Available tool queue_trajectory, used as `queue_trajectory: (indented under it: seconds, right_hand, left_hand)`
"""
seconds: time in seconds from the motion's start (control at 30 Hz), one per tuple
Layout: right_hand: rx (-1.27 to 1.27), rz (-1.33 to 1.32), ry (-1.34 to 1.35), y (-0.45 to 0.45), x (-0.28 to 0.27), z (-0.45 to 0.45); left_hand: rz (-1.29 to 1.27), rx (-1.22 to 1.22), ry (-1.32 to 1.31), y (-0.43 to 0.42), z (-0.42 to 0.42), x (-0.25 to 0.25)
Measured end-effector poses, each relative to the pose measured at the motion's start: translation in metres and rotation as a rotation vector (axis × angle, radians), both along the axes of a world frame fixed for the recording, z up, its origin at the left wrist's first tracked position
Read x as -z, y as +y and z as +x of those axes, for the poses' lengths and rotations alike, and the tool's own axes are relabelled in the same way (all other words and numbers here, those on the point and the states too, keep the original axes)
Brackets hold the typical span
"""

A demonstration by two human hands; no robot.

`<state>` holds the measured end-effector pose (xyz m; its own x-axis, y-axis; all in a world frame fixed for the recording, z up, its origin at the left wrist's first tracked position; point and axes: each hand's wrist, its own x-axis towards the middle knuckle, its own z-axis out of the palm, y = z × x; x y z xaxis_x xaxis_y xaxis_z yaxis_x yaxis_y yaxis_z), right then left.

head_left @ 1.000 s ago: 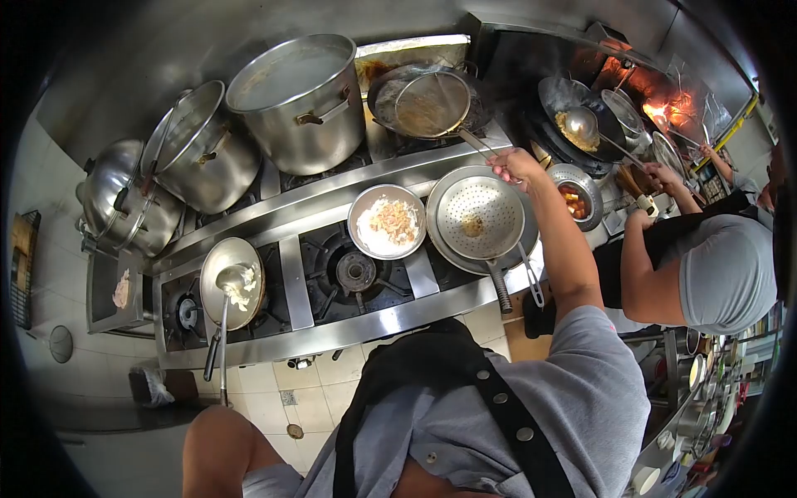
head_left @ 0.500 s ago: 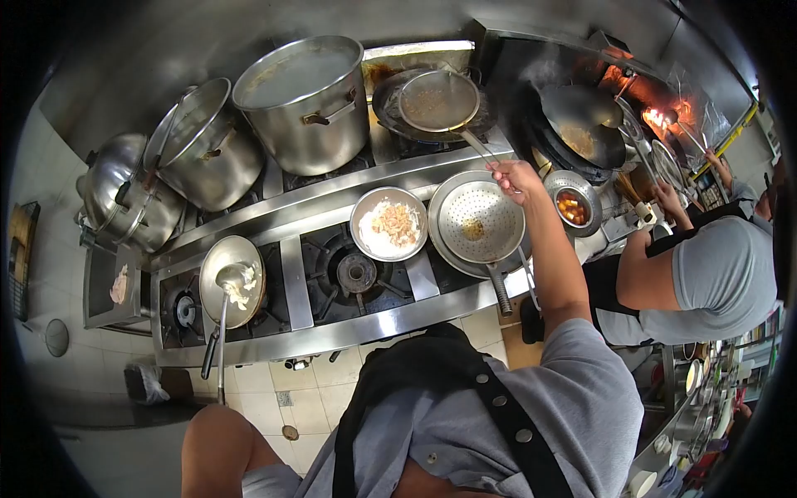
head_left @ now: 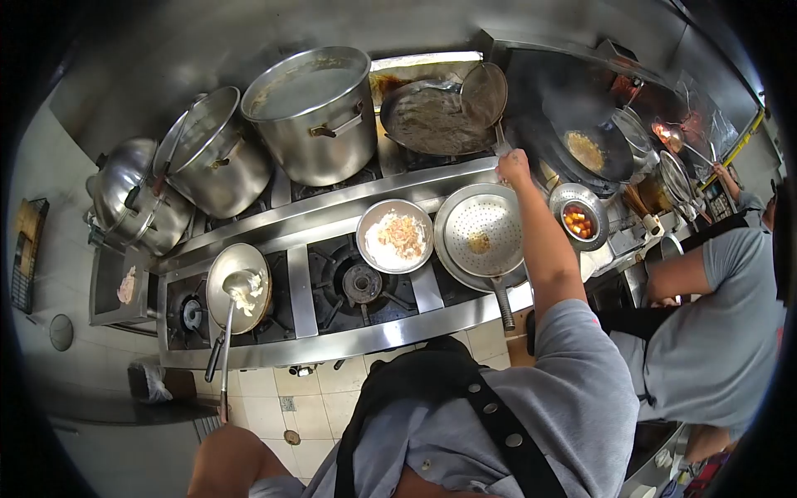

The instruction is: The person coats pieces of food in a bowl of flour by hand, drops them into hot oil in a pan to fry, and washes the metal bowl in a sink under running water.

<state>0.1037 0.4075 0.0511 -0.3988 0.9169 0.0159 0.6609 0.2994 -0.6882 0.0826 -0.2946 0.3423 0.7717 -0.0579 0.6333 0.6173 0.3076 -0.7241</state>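
Observation:
My right hand (head_left: 515,168) is closed around the handle of a round mesh strainer (head_left: 484,95). The strainer is tipped up at the right side of a wide wok (head_left: 427,124) with dark liquid in it; whether its lower rim touches the liquid I cannot tell. Below my right forearm a perforated strainer (head_left: 473,220) with brown bits rests on a metal bowl (head_left: 447,253). Left of it stands a bowl of pale and pinkish food pieces (head_left: 397,240). My bent left arm shows at the bottom left, its hand out of sight. Near it, a ladle (head_left: 241,284) lies in a frying pan (head_left: 217,270).
Large pots (head_left: 311,124) line the back burners. An unused burner (head_left: 363,284) sits mid-stove. A small strainer bowl (head_left: 579,222) holds orange and red pieces. On the right, a co-worker in a grey shirt (head_left: 714,307) stands by another wok (head_left: 598,153), with a flame (head_left: 664,134) beyond.
My right hand has tilted the mesh strainer up toward the right, exposing the wok's liquid. The co-worker has shifted and leaned lower. My view has moved slightly.

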Motion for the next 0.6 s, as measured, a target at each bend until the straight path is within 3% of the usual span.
queue_trajectory:
  seconds: [0.07, 0.13, 0.2, 0.27, 0.4, 0.53, 0.6]
  right_hand:
    - [-0.105, -0.138, 0.108, -0.024, -0.014, -0.001]
    - [-0.012, -0.280, 0.280, -0.029, -0.009, -0.007]
    - [0.027, -0.376, 0.366, -0.035, -0.007, -0.012]
    - [0.010, -0.424, 0.361, -0.044, -0.015, -0.013]
    - [-0.071, -0.528, 0.399, -0.059, -0.018, -0.013]
    - [-0.109, -0.603, 0.449, -0.074, -0.020, -0.019]
    - [-0.139, -0.655, 0.484, -0.083, -0.020, -0.021]
  left_hand:
    - [-0.087, 0.115, -0.134, 0.004, -0.008, 0.011]
    - [-0.236, 0.250, -0.393, 0.011, -0.016, 0.033]
    - [-0.356, 0.349, -0.786, 0.016, -0.019, 0.065]
    - [-0.408, 0.347, -1.360, 0.021, -0.023, 0.110]
    - [-0.300, 0.532, -2.235, 0.011, -0.033, 0.245]
    - [-0.353, 0.211, -2.937, -0.028, -0.004, 0.388]
    - [-0.611, 0.000, -3.052, -0.049, 0.015, 0.425]
